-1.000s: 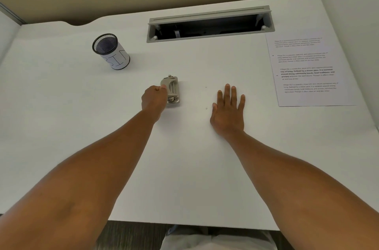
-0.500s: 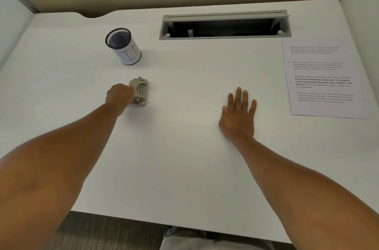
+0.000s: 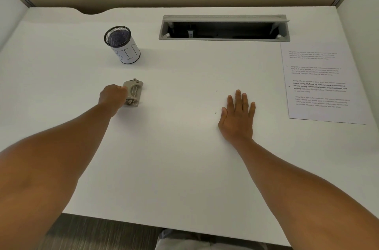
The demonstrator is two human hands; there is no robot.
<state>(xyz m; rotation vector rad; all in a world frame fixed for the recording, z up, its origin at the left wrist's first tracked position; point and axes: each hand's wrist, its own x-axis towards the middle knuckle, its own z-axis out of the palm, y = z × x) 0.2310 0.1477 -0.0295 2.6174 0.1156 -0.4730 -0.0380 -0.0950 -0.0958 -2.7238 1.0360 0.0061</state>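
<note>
A beige metal hole punch (image 3: 134, 92) lies on the white desk (image 3: 164, 157), left of centre. My left hand (image 3: 112, 96) is curled in a fist against its left side and grips its edge. My right hand (image 3: 238, 115) lies flat on the desk with straight fingers, well to the right of the punch. Two tiny white paper dots (image 3: 215, 112) lie just left of that hand. A black mesh cup labelled BIN (image 3: 123, 44) stands behind the punch.
A printed sheet of paper (image 3: 320, 83) lies at the right side of the desk. An open grey cable tray slot (image 3: 224, 27) is cut into the desk at the back. Partition walls enclose the desk on three sides.
The punch and my left hand now sit farther left of my right hand and of the two paper dots. The right hand stays flat in place; the view has shifted.
</note>
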